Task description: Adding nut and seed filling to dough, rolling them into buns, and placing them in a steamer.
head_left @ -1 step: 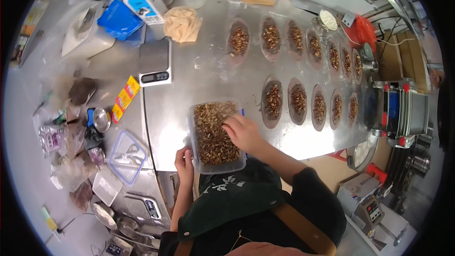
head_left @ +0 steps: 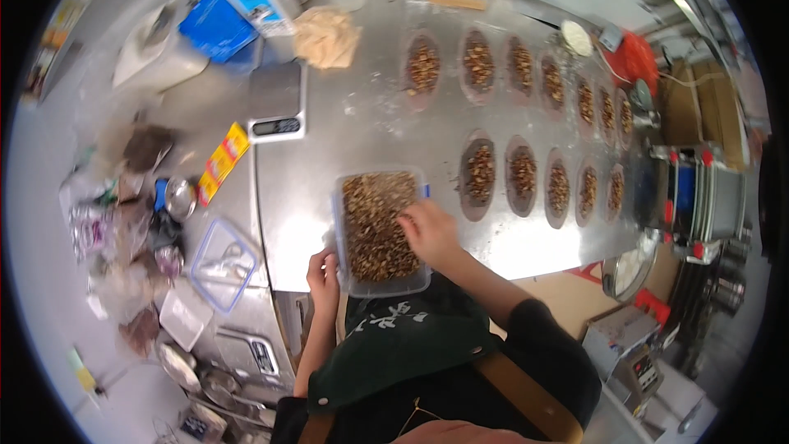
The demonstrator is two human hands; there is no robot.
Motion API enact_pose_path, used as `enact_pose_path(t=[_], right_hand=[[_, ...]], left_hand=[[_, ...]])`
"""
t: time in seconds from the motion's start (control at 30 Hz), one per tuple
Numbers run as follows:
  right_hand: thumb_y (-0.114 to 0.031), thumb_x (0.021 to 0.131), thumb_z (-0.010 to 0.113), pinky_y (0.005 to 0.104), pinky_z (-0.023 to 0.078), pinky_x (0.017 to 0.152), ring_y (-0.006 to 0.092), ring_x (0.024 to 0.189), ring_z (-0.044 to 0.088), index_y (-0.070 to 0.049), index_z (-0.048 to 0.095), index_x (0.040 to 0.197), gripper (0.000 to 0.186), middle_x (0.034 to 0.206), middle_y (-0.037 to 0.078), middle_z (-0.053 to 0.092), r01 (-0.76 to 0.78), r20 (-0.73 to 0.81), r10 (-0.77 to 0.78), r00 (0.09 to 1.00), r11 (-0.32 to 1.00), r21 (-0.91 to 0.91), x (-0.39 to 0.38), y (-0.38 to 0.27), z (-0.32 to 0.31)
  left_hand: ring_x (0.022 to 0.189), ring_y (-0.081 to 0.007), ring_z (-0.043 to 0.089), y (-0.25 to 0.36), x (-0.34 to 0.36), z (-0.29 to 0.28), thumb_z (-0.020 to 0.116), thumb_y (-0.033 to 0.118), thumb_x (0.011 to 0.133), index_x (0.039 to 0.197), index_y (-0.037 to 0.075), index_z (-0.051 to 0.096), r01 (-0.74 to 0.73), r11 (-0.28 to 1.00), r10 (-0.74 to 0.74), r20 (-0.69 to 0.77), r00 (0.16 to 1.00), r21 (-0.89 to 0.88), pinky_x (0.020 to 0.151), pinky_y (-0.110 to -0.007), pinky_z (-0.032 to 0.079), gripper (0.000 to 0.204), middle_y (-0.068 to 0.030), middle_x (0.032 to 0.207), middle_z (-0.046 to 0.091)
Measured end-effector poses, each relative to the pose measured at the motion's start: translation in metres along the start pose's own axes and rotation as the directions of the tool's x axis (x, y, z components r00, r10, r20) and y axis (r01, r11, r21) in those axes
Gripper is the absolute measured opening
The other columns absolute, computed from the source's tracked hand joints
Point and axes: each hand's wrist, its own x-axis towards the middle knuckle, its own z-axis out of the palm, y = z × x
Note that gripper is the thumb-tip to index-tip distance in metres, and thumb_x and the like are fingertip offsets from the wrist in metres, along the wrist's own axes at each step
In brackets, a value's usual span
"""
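Note:
A clear plastic container (head_left: 382, 286) of chopped nuts (head_left: 378, 234) sits at the near edge of the steel table, in front of my body. My left hand (head_left: 323, 273) is at its left wall near the front corner, fingers curled against the side. Over the right part of the nuts, my right hand (head_left: 431, 230) has its fingertips pinched together; what is between them is hidden. To the right lie two rows of flat oval dough pieces, each with dark filling and chopped nuts on top, such as a near-row piece (head_left: 477, 207) and a far-row piece (head_left: 422, 99).
A digital scale (head_left: 277, 103) stands at the left, with a beige cloth (head_left: 327, 37) and a blue bag (head_left: 218, 26) behind. Farther left are a yellow packet strip (head_left: 223, 164), a blue-rimmed lid (head_left: 223, 265) and a metal bowl (head_left: 180, 197). A roller machine (head_left: 697, 204) stands at the right.
The view has shifted slightly, so the table's things appear a little farther right. My right hand's fingertips have moved slightly right over the nuts; my left hand stays at the container's side.

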Motion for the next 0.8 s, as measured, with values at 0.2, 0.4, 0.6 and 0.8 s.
enact_pose_path(t=[0.2,0.4,0.6,0.8], right_hand=[[-0.028,0.079,0.07,0.0394,0.049,0.059,0.0316,0.066,0.06,0.0,0.042,0.125,0.061,0.098,0.016,0.061,-0.524,0.102,0.525,0.845,0.851,-0.035,-0.088,0.016,-0.013],[-0.029,0.085,0.062,0.0412,0.049,0.06,0.0351,0.07,0.063,0.002,0.034,0.13,0.061,0.085,0.019,0.063,-0.323,0.307,0.343,0.888,0.939,-0.116,-0.11,0.034,0.013],[-0.029,0.087,0.062,0.037,0.05,0.07,0.0313,0.079,0.064,0.002,0.032,0.133,0.063,0.091,0.019,0.064,-0.533,0.41,0.469,0.782,0.845,0.05,-0.109,0.027,0.005],[-0.028,0.087,0.062,0.0324,0.047,0.079,0.0239,0.089,0.061,0.003,0.036,0.132,0.06,0.099,0.017,0.061,-0.553,0.464,0.43,0.774,0.816,0.167,-0.104,0.039,0.002]], left_hand=[[0.067,-0.0196,0.058,-0.015,0.043,-0.022,0.061,0.013,0.086,0.095,-0.001,0.062,-0.108,0.989,0.131,-0.26,0.957,0.101,0.055,-0.028,0.045,0.016,-0.0124,0.085,0.06],[0.075,-0.0281,0.062,0.021,0.113,-0.06,0.059,0.007,0.084,0.094,0.001,0.061,-0.259,0.921,0.37,-0.446,0.815,0.291,0.067,-0.036,0.049,0.012,-0.0155,0.086,0.061],[0.061,-0.0247,0.055,0.025,0.104,-0.019,0.059,0.005,0.081,0.083,0.003,0.059,-0.274,0.952,0.305,-0.43,0.849,0.134,0.056,-0.035,0.044,0.003,-0.0127,0.077,0.057],[0.067,-0.018,0.057,-0.059,0.016,-0.027,0.066,0.023,0.085,0.094,-0.001,0.053,0.042,0.996,0.026,-0.676,0.736,0.084,0.06,-0.031,0.047,0.029,-0.0097,0.075,0.058]])
